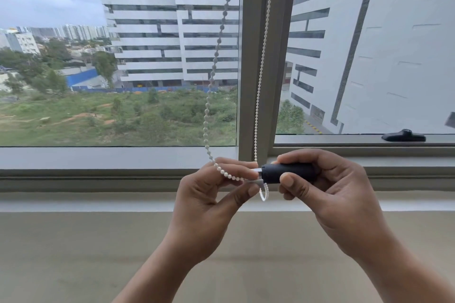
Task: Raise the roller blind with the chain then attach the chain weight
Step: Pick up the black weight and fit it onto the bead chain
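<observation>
Head view: left hand point(211, 187) pinches bead chain point(262, 61) loop, right hand point(327, 187) clamped round black chain weight point(286, 172), both just above window sill point(98, 200). Risk imo: beads slip out of clip, loop too slack.

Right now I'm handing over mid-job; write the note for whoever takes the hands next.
Left hand: pinches the bead chain at its low end, fingertips against the weight's pale end.
Right hand: grips the dark weight, held sideways in front of the window frame.
Chain: two runs hang from above; a small loop droops below the weight's mouth.
Done: no blind shows over the glass, so it appears raised.
Left: seat the chain loop in the weight, close it, let it hang. Whether it is clipped in yet cannot be told.
</observation>
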Available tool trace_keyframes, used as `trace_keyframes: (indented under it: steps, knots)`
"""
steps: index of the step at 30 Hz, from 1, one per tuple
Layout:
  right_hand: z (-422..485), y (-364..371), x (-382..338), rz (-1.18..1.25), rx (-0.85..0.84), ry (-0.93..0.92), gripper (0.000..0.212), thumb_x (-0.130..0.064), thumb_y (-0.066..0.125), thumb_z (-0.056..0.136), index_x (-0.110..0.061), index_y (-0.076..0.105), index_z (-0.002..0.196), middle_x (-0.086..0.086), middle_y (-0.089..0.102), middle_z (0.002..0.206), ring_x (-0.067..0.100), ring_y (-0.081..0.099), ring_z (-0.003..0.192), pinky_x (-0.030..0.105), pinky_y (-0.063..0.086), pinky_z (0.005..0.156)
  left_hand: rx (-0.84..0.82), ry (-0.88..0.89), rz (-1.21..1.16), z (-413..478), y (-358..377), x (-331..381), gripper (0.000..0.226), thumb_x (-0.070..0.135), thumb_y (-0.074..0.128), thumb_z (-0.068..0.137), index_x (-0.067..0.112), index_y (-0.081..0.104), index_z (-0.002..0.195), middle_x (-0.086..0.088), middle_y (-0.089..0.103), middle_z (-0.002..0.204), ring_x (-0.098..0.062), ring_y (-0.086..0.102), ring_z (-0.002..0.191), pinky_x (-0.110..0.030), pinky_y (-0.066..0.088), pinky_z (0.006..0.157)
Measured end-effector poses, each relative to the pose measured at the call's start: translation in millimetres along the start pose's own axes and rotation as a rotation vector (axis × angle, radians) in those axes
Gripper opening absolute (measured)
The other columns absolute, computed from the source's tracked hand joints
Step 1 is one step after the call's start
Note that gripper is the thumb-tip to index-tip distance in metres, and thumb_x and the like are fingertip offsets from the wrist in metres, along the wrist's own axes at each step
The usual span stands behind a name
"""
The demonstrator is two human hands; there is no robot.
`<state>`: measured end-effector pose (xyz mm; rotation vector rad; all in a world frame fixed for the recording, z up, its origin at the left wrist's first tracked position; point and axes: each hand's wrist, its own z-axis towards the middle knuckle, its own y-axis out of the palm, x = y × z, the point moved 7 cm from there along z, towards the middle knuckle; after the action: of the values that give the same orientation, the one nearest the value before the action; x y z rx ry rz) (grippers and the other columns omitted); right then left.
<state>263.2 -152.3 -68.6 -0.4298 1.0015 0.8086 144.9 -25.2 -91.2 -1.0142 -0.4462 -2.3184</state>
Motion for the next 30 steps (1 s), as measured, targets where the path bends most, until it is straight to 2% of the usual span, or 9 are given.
trace_keyframes:
  steps: [2,7,11,16,21,25,30]
  knots:
    - [0.2,0.0,-0.1,0.024,0.005,0.009,0.022,-0.006,0.072,0.066,-0.003,0.071,0.088,0.01,0.072,0.068,0.018,0.062,0.053,0.022,0.054,0.056,-0.002,0.006,-0.012,-0.5,0.8,1.3,0.014,0.015,0.075,0.075,0.024,0.077,0.086,-0.01,0.074,0.1,-0.025,0.071,0.098,-0.033,0.054,0.086]
    - [0.7,-0.1,-0.8,0.016,0.001,0.019,0.02,-0.009,0.072,0.066,-0.004,0.072,0.086,0.013,0.071,0.067,0.019,0.06,0.051,0.025,0.053,0.052,0.024,-0.004,-0.04,-0.3,0.7,-0.3,0.014,0.017,0.075,0.076,0.022,0.077,0.088,-0.009,0.075,0.097,-0.028,0.071,0.098,-0.04,0.054,0.089]
    - [2.1,-1.5,0.2,0.017,-0.004,0.024,0.021,-0.009,0.072,0.067,-0.002,0.072,0.087,0.012,0.07,0.066,0.02,0.06,0.05,0.026,0.052,0.051,0.023,-0.01,-0.053,0.5,3.4,1.9,0.015,0.018,0.074,0.076,0.024,0.076,0.09,0.0,0.076,0.091,-0.02,0.072,0.09,-0.033,0.055,0.086]
    - [1.8,-1.9,0.4,0.03,-0.015,0.02,0.02,-0.009,0.072,0.066,-0.004,0.072,0.086,0.015,0.071,0.069,0.021,0.06,0.051,0.026,0.053,0.052,0.044,-0.01,-0.074,0.0,3.2,1.7,0.014,0.015,0.072,0.077,0.017,0.075,0.09,-0.001,0.077,0.092,-0.018,0.072,0.091,-0.025,0.053,0.084]
    - [2.2,-0.8,-0.5,0.032,-0.023,-0.003,0.02,-0.007,0.072,0.066,-0.004,0.072,0.086,0.012,0.073,0.069,0.02,0.06,0.051,0.025,0.054,0.053,0.033,0.021,-0.071,-0.3,2.0,1.7,0.013,0.012,0.072,0.079,0.015,0.074,0.091,-0.01,0.074,0.098,-0.029,0.07,0.098,-0.034,0.052,0.088]
    - [2.1,-1.3,-1.4,0.026,-0.018,-0.035,0.019,-0.007,0.072,0.066,-0.004,0.073,0.086,0.012,0.073,0.07,0.019,0.061,0.052,0.025,0.054,0.054,0.014,0.041,-0.062,-1.3,2.1,3.5,0.013,0.01,0.072,0.079,0.016,0.075,0.09,-0.009,0.073,0.099,-0.031,0.069,0.1,-0.037,0.053,0.087]
    - [1.6,-1.3,-2.3,0.03,-0.048,-0.055,0.021,-0.006,0.073,0.066,-0.004,0.072,0.087,0.005,0.075,0.071,0.013,0.063,0.054,0.021,0.053,0.056,0.019,0.031,-0.043,-2.7,2.8,4.2,0.011,0.012,0.071,0.08,0.014,0.073,0.09,-0.01,0.074,0.099,-0.029,0.07,0.099,-0.033,0.053,0.087]
